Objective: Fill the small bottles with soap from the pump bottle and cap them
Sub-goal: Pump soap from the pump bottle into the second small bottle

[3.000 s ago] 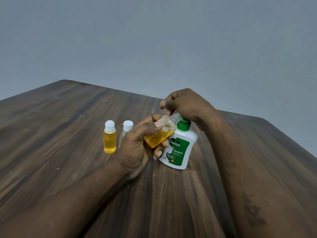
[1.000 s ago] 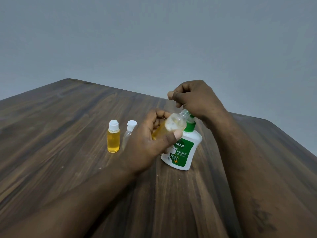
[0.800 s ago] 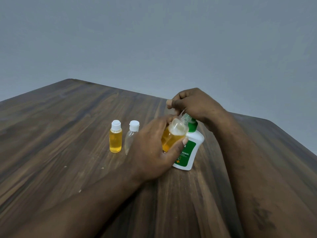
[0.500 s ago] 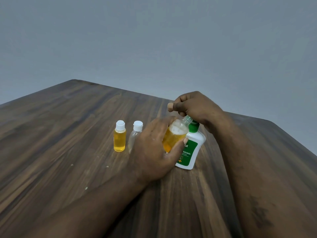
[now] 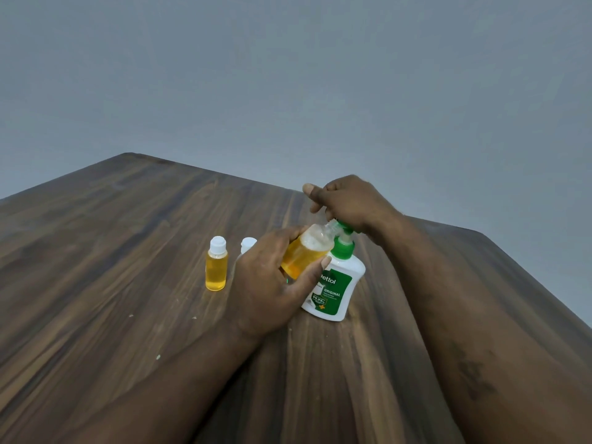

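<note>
A white pump bottle with a green label and green pump stands on the wooden table. My left hand grips a small clear bottle, tilted, partly full of amber soap, its open mouth up at the pump spout. My right hand sits curled on top of the green pump head, hiding most of it. To the left stands a capped small bottle full of amber soap. A second capped small bottle stands beside it, mostly hidden behind my left hand.
The dark wooden table's far edge runs just behind my hands and its right edge slopes down at the right. A plain grey wall lies behind. A few small crumbs dot the wood near me.
The pump head has risen slightly under my right hand since half a second ago. The soap level in the tilted bottle is higher than three seconds ago. The camera view has drifted.
</note>
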`<state>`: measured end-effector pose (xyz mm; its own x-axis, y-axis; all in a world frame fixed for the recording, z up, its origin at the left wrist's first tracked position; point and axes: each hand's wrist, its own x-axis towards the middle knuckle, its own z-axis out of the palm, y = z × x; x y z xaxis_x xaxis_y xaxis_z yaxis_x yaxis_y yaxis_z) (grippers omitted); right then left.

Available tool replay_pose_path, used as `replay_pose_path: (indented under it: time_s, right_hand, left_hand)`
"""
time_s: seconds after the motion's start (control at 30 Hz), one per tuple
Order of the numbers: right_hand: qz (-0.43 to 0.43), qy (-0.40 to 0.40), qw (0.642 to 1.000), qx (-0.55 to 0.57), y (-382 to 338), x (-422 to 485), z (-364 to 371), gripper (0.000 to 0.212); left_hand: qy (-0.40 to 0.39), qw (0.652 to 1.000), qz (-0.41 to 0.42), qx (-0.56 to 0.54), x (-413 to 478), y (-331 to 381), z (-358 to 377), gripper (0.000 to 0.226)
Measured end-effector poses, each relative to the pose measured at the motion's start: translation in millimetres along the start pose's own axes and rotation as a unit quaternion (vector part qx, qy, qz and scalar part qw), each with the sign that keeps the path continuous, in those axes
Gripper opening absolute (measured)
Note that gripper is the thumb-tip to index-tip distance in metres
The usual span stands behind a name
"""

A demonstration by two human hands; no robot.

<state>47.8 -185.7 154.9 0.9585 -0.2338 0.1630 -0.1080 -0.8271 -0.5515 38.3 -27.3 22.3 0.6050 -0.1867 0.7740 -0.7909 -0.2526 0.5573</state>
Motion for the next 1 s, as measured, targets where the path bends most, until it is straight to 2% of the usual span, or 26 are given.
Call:
replay_pose_path:
  time_s: [0.07,0.3,0.6,0.73,0.9,1.0]
  right_hand:
    - [0.015,-0.027,0.999,-0.019,4,-1,8,0.056]
    - [0.041,-0.021,0.997,-0.059,11,-3,14,0.051]
    - [-0.008,0.056,0.997,-0.055,-2,-8,4,0.052]
    - [0.010,0.036,0.999,-0.033,-9,-10,-2,0.058]
    - [0.016,-0.029,0.992,-0.124,-3,-14,5,0.051]
    - [0.024,-0.036,0.990,-0.131,-1,-15,6,0.049]
  left_hand:
    - [-0.008,1.000,0.000,-0.001,-1,-1,0,0.051]
    - [-0.034,0.999,-0.003,0.005,-5,-6,-1,0.053]
    - [-0.012,0.999,-0.029,0.005,-8,-1,-2,0.056]
    - [-0.014,0.999,-0.033,0.013,-7,-3,-1,0.058]
    - [-0.035,0.999,-0.032,0.019,-9,-9,-1,0.061]
    - [-0.049,0.998,-0.031,0.028,-9,-12,-3,0.060]
